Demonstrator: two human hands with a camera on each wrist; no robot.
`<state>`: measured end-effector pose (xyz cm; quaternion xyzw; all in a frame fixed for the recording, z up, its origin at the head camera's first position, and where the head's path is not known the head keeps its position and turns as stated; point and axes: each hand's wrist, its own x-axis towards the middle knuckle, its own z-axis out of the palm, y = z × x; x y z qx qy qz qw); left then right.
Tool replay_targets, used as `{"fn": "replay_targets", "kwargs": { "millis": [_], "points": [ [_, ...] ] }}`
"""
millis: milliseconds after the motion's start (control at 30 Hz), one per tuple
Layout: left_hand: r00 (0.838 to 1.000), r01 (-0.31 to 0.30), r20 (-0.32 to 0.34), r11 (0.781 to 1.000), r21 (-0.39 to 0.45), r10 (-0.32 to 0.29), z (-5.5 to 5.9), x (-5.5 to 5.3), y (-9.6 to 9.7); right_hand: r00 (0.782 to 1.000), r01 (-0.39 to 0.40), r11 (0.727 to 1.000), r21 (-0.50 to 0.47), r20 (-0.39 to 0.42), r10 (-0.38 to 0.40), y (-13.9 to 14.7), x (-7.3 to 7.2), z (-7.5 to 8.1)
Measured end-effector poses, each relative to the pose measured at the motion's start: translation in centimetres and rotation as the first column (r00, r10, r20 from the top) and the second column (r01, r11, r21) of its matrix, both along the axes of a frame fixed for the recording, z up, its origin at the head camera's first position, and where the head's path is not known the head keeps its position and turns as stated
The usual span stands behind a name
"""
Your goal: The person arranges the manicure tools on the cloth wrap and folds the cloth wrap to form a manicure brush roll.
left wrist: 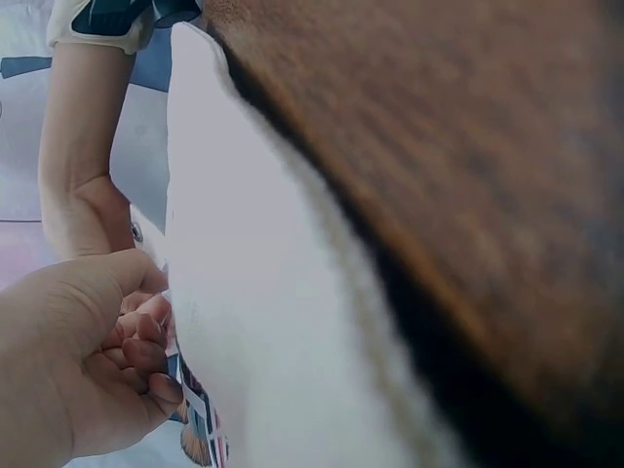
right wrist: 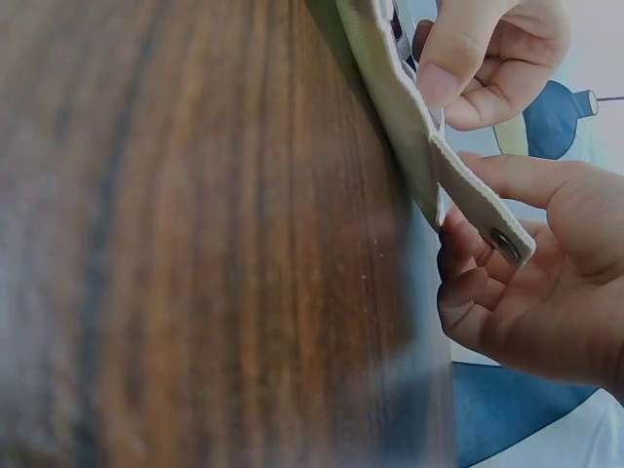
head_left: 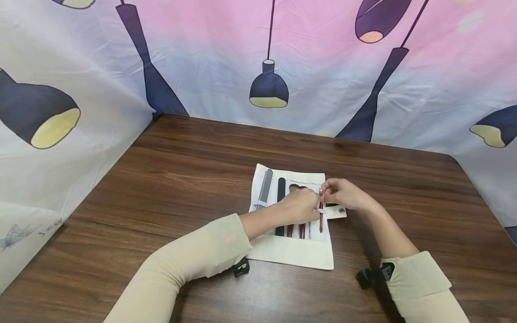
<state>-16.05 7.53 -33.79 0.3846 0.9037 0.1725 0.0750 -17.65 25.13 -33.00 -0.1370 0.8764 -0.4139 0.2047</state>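
Observation:
A cream fabric tool roll (head_left: pixel 291 252) lies unrolled on the table. My left hand (head_left: pixel 300 206) reaches across it, thumb and fingers pinching a white elastic loop (head_left: pixel 320 211) near its right edge. Through that loop runs a slim red-handled tool (head_left: pixel 321 223), its pale upper end pinched by my right hand (head_left: pixel 345 194). In the right wrist view, my left thumb presses at the roll's edge above the snap strap (right wrist: pixel 480 200), and my right fingers curl behind that strap. Left of the hands lie makeup brushes with red handles (head_left: pixel 302 231), partly covered by my left hand.
The roll also carries a grey nail file (head_left: pixel 265 186) and a black file (head_left: pixel 281 190) under loops. A thin silver tool (head_left: pixel 309 229) lies beside the brushes. The dark wooden table (head_left: pixel 181 179) meets a lamp-printed cloth backdrop (head_left: pixel 218 58) behind and at the left.

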Motion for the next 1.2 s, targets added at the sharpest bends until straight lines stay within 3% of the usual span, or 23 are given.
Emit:
{"fn": "replay_targets", "kwargs": {
  "millis": [400,600,733,800,900,1000,1133,1200],
  "points": [
    [1.0,0.001,-0.022,1.0,-0.027,-0.002,-0.2,-0.1,0.1,0.997,-0.058,0.987,0.148,-0.037,0.064,-0.4,0.1,-0.1],
    [1.0,0.0,-0.017,0.999,-0.054,-0.001,0.0,0.1,0.1,0.996,-0.059,0.98,0.19,-0.052,0.07,-0.6,0.3,0.1],
    [1.0,-0.003,0.001,1.0,-0.013,0.003,0.6,-0.2,-0.5,0.993,-0.024,0.973,0.231,-0.107,0.05,-0.3,0.6,0.7],
    [0.999,-0.019,0.039,0.999,0.027,0.018,1.2,-0.8,-1.3,0.988,0.016,0.964,0.265,-0.154,0.025,0.2,1.2,1.5],
    [0.992,-0.097,0.093,0.992,0.082,0.089,2.4,-2.2,-3.3,0.971,0.089,0.944,0.318,-0.238,-0.012,1.2,2.5,2.8],
    [0.98,-0.193,0.071,0.978,0.077,0.188,3.4,-4.2,-5.8,0.963,0.121,0.939,0.322,-0.267,-0.033,1.9,4.4,3.9],
    [0.95,-0.313,-0.006,0.949,0.046,0.314,3.9,-7.1,-9.2,0.986,0.051,0.962,0.27,-0.168,-0.005,2.1,6.7,4.1],
    [0.937,-0.349,0.004,0.937,0.025,0.349,3.9,-8.2,-10.7,0.996,-0.011,0.971,0.238,-0.085,0.032,1.9,7.7,3.8]
  ]
}}
